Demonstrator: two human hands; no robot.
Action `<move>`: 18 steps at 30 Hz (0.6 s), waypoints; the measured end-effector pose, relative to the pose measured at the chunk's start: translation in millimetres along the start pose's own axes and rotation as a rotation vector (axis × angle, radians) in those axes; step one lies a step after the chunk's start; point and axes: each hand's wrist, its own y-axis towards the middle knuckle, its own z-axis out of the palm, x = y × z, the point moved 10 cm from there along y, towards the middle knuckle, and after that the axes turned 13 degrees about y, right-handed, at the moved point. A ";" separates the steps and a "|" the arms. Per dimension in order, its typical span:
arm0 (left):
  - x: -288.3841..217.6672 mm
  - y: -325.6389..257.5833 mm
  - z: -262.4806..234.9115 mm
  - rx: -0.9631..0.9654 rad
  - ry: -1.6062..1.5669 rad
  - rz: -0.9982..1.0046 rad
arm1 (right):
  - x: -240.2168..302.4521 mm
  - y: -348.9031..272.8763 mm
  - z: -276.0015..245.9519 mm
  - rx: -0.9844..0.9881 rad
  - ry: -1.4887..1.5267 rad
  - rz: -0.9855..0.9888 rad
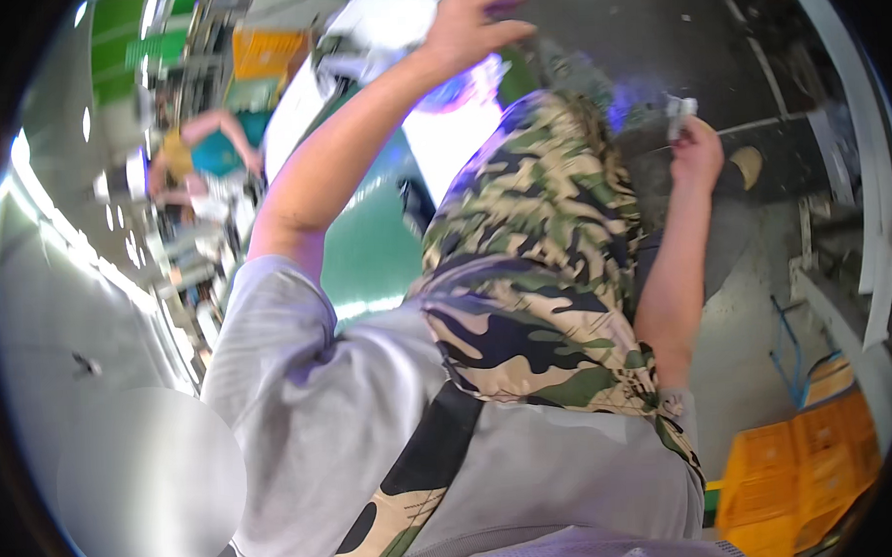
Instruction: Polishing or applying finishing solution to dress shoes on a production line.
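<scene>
Whitish little thing (pixel 680 113), too blurry to ID, pinched in the right hand (pixel 697 157), out right of the camo apron (pixel 532 217). Left hand (pixel 469 27) has its fingers loosely spread near that glaring white surface (pixel 441 146).

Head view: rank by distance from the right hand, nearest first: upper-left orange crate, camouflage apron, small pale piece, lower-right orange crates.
1. Small pale piece: at the fingertips of the right hand.
2. Camouflage apron: on the wearer's front, left of that hand.
3. Lower-right orange crates: near the picture's lower edge.
4. Upper-left orange crate: in the background.
</scene>
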 end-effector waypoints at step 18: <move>323.5 -490.2 168.1 0.507 -0.248 -1.386 | -46.0 -57.9 82.9 0.102 -0.474 0.121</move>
